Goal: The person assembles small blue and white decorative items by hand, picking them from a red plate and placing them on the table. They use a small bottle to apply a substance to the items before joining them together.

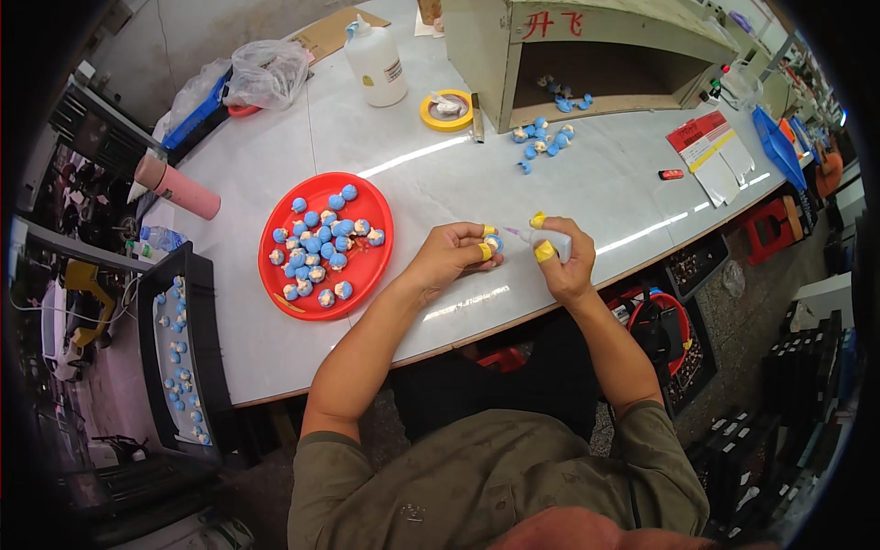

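Between the fingertips of my left hand [449, 255] is a small blue-and-cream ball-like piece [495, 244]. My right hand [570, 261] grips a small whitish squeeze bottle [557, 242], and its thin nozzle points left, close to that piece; whether they touch I cannot tell. Yellow tape wraps fingertips on both hands. Left of my left hand lies a round red tray [370, 280] holding several similar blue-and-cream pieces [325, 247]. Beyond my hands, more blue pieces [543, 137] are scattered loose in front of a greenish box-shaped cabinet [486, 64], with a few inside its opening.
On the grey-white table [440, 183] stand a large white bottle [376, 69] and a roll of yellow tape [446, 110]. A pink flask [179, 186] lies at the left edge, above a black tray [188, 367] of blue pieces. Red-and-yellow papers [710, 151] and a red lighter [671, 174] lie right.
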### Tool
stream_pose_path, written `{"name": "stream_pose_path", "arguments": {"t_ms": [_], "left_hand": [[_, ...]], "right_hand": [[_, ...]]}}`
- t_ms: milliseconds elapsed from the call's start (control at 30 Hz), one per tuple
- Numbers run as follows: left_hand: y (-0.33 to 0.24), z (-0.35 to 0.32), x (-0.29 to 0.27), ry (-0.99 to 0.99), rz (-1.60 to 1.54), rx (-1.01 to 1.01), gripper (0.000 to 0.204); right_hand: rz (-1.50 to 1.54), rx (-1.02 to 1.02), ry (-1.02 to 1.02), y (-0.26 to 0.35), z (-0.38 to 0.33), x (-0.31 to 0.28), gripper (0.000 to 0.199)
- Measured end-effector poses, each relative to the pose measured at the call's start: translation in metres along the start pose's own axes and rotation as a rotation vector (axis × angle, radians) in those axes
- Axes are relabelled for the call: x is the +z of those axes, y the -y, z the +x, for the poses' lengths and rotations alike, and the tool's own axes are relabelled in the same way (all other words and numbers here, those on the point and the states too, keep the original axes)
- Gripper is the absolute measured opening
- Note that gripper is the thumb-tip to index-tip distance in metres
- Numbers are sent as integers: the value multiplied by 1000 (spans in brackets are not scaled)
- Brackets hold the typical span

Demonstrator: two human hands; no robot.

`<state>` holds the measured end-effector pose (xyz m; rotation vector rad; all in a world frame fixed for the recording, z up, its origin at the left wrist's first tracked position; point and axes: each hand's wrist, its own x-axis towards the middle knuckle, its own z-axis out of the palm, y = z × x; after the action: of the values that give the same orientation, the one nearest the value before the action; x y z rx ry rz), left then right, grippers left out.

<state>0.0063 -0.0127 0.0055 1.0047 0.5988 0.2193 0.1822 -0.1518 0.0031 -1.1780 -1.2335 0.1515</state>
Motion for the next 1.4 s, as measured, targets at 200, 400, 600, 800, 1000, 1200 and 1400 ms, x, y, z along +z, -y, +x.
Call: {"name": "stream_pose_path", "arguments": {"t_ms": [200, 400, 600, 800, 1000, 1200, 1400], "left_hand": [[0, 0, 0, 18, 7, -4, 32], [-3, -3, 3, 49, 15, -26, 33], [-1, -2, 4, 57, 7, -14, 33], [-1, -2, 5, 24, 2, -11, 32], [-2, -1, 4, -6, -20, -12, 29], [1, 1, 1, -32, -10, -14, 30], [-2, 0, 4, -50, -24, -24, 30]], "right_hand": [[-163, -221, 41, -8, -3, 1, 20], [-201, -241, 97, -10, -1, 4, 19], [-204, -250, 95, -11, 1, 7, 19], [-320, -304, 99, -10, 0, 7, 20], [-390, -335, 110, -7, -2, 6, 25], [-372, -370, 93, -2, -1, 8, 20], [-397, -356, 148, -3, -3, 7, 22]]}}
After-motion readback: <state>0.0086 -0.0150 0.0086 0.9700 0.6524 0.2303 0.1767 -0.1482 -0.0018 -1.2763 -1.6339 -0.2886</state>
